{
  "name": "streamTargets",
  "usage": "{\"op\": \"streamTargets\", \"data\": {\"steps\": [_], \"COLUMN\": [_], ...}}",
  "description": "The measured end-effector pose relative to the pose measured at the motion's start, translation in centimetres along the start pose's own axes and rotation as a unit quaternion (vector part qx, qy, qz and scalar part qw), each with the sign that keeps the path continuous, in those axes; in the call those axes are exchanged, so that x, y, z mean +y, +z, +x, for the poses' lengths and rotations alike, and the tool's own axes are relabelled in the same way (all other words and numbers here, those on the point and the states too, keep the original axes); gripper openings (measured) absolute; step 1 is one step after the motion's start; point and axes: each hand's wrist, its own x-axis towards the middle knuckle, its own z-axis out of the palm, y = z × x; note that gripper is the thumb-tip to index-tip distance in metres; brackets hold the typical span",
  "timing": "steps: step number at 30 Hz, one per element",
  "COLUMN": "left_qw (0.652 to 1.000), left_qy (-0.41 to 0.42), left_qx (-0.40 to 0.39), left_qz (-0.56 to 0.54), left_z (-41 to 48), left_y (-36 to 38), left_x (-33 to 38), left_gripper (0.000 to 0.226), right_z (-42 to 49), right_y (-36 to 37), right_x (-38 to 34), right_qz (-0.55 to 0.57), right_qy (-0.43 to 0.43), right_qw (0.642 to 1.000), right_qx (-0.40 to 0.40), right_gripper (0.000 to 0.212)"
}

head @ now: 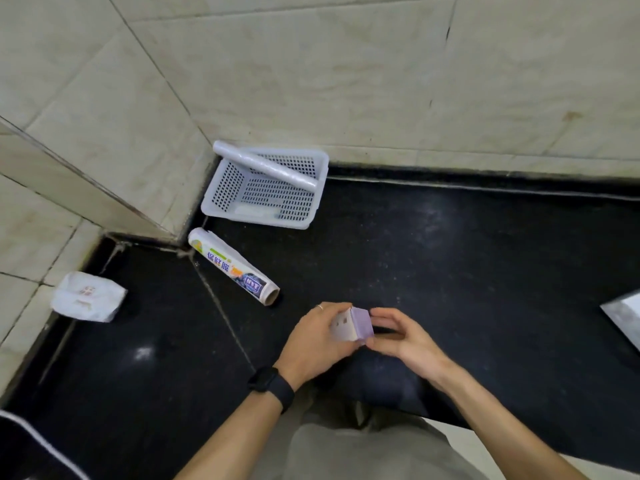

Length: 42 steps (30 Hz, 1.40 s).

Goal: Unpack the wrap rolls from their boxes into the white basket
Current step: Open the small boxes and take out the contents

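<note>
A purple wrap box is held end-on above the black counter. My left hand grips its left side. My right hand has its fingertips at the box's right end, and whether they grip it is unclear. The white perforated basket stands in the back corner, and a clear wrap roll lies slanted across it, one end poking over the rim. A printed wrap roll lies on the counter between the basket and my hands.
A crumpled white paper bag sits at the counter's left edge. Tiled walls close off the back and left. A metal corner juts in at the right. The counter's front edge runs just below my wrists.
</note>
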Motion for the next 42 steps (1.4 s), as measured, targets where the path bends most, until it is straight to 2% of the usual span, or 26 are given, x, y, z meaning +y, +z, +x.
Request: {"op": "streamTargets", "data": {"steps": [2,7,12,17,19,21,24,31,33,36,39,42], "left_qw": [0.998,0.984,0.979,0.982,0.985,0.993,0.998,0.996,0.994,0.993,0.995,0.998], "left_qy": [0.041,0.122,0.139,0.127,0.113,0.079,0.03,-0.001,-0.005,0.004,0.009,0.015], "left_qx": [0.008,0.03,0.028,0.029,0.031,0.031,0.044,0.068,0.074,0.079,0.071,0.056], "left_qz": [0.048,0.123,0.149,0.137,0.123,0.087,0.023,-0.055,-0.077,-0.087,-0.071,-0.03], "left_z": [0.0,0.0,-0.4,-1.3,-1.4,-1.5,-1.6,-2.1,-2.3,-2.4,-2.4,-2.7], "left_y": [0.0,0.0,0.3,0.5,0.3,0.0,-0.5,0.1,0.3,0.2,-0.1,-0.3], "left_x": [0.6,1.9,1.9,1.1,0.7,0.3,-0.1,0.7,0.8,0.7,0.2,-0.2], "left_gripper": [0.067,0.064,0.062,0.061,0.062,0.064,0.066,0.067,0.07,0.073,0.072,0.065], "right_z": [-0.4,-1.1,-1.5,-1.8,-1.6,-1.2,-0.7,0.3,0.5,0.5,0.3,0.2], "right_y": [-0.2,0.2,0.6,1.3,1.5,1.3,0.4,1.4,2.0,3.2,3.5,3.2], "right_x": [0.2,-0.1,0.5,0.9,0.9,0.9,0.8,1.1,0.9,0.6,0.4,0.4], "right_qz": [0.018,-0.046,-0.103,-0.09,-0.069,-0.001,0.085,0.096,0.083,0.087,0.13,0.187], "right_qy": [-0.002,-0.026,-0.044,-0.065,-0.07,-0.054,-0.007,-0.006,0.022,0.078,0.111,0.128], "right_qw": [0.999,0.996,0.986,0.985,0.988,0.99,0.983,0.969,0.975,0.986,0.983,0.973], "right_qx": [0.033,0.077,0.121,0.132,0.118,0.127,0.165,0.229,0.205,0.117,0.062,0.042], "right_gripper": [0.043,0.041,0.033,0.027,0.019,0.005,0.017,0.01,0.015,0.033,0.04,0.044]}}
